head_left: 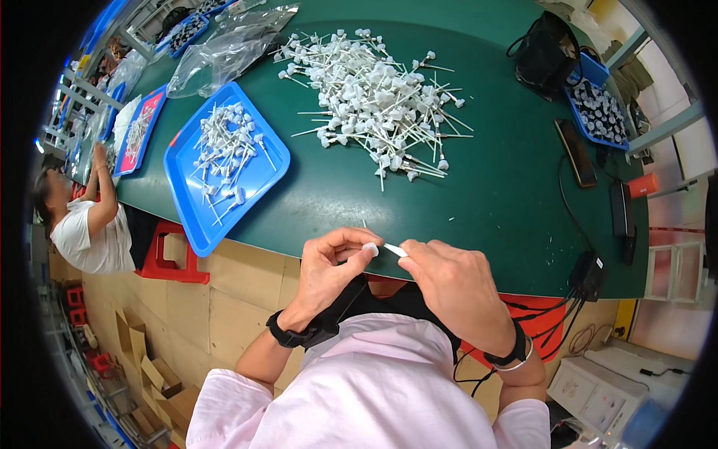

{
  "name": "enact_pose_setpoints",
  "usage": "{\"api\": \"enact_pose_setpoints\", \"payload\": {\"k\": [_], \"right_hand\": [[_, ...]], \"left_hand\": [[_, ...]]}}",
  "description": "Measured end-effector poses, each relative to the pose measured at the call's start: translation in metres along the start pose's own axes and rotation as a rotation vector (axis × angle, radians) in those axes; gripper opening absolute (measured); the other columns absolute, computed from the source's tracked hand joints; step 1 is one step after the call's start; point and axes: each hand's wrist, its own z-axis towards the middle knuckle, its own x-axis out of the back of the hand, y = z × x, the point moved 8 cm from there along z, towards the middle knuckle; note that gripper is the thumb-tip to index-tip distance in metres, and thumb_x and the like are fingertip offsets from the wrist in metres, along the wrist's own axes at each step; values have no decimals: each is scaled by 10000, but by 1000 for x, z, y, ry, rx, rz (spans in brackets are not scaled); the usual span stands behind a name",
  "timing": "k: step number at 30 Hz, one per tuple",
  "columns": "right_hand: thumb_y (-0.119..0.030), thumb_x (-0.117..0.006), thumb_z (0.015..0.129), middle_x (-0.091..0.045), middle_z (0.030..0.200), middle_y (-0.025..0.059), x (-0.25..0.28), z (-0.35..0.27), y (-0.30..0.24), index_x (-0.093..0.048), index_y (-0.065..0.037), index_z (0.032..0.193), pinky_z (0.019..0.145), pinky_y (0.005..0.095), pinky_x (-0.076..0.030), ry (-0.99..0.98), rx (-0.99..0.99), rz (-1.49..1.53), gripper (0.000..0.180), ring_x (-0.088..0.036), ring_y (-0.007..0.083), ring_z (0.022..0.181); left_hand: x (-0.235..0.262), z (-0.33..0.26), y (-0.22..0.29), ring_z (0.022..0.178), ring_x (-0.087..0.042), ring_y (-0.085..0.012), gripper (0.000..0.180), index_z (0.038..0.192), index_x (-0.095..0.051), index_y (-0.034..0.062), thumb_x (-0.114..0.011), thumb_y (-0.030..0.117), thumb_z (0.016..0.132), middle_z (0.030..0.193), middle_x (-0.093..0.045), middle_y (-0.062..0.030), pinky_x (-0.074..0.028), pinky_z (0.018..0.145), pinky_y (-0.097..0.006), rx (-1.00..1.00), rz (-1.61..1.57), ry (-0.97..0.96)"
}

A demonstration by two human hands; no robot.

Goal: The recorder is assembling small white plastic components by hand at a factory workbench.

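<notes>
My left hand (335, 263) pinches a small white lump-headed stick piece (370, 249) between thumb and fingertips, at the near edge of the green table. Close beside it, my right hand (451, 278) grips a slim white tapered tool (396, 251) whose narrow end points at the piece. Whether the tool's tip touches the piece, I cannot tell. Beyond my hands lies a large heap of similar white-headed stick pieces (374, 93). To the left, a blue tray (187, 217) holds a smaller pile of them (226, 146).
The green table (508, 209) carries clear plastic bags (224, 52), a phone (575, 153), a black bag (547, 56) and a blue tray of pieces (598, 112) at right. Black cables run from a dark box (587, 275) at the near right edge. Another person (93, 217) sits at left near a red stool (168, 258).
</notes>
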Motion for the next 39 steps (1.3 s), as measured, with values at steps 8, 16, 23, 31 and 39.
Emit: {"api": "enact_pose_setpoints", "payload": {"k": [8, 16, 23, 31, 39], "right_hand": [[-165, -643, 946, -602, 704, 127, 0, -1, 1, -614, -23, 968, 495, 424, -466, 84, -4, 80, 146, -615, 326, 579], [-161, -643, 942, -607, 716, 116, -16, -1, 2, -620, -31, 972, 491, 422, -469, 71, 5, 82, 135, -623, 317, 581], [-159, -638, 945, -606, 715, 111, -16, 2, -2, -615, -35, 989, 484, 405, -485, 50, -6, 27, 133, -630, 296, 568], [-157, -643, 940, -585, 708, 102, -16, 1, -4, -604, -40, 958, 485, 394, -494, 59, -6, -4, 125, -636, 282, 573], [-155, -646, 936, -592, 715, 105, -14, 0, -4, -617, -39, 990, 495, 394, -499, 46, -2, -12, 131, -645, 283, 589]], "left_hand": [[0, 3, -5, 975, -657, -118, 172, 1084, -692, -36, -671, -7, 916, 1075, -697, -85, -534, 874, -254, 25, -35, -45], [-5, -1, -1, 1062, -649, -157, 266, 1162, -680, -38, -692, -22, 897, 1171, -677, -111, -531, 965, -294, 134, -113, -73], [-3, -2, 0, 1081, -643, -168, 252, 1151, -682, -47, -679, -41, 899, 1190, -664, -116, -529, 987, -302, 106, -35, -77], [-4, -3, 2, 1086, -642, -168, 241, 1141, -690, -43, -672, -46, 901, 1198, -660, -113, -526, 992, -300, 80, 13, -81], [-5, -3, 1, 1077, -645, -168, 234, 1132, -698, -39, -672, -48, 899, 1189, -665, -114, -527, 985, -301, 91, 5, -80]]}}
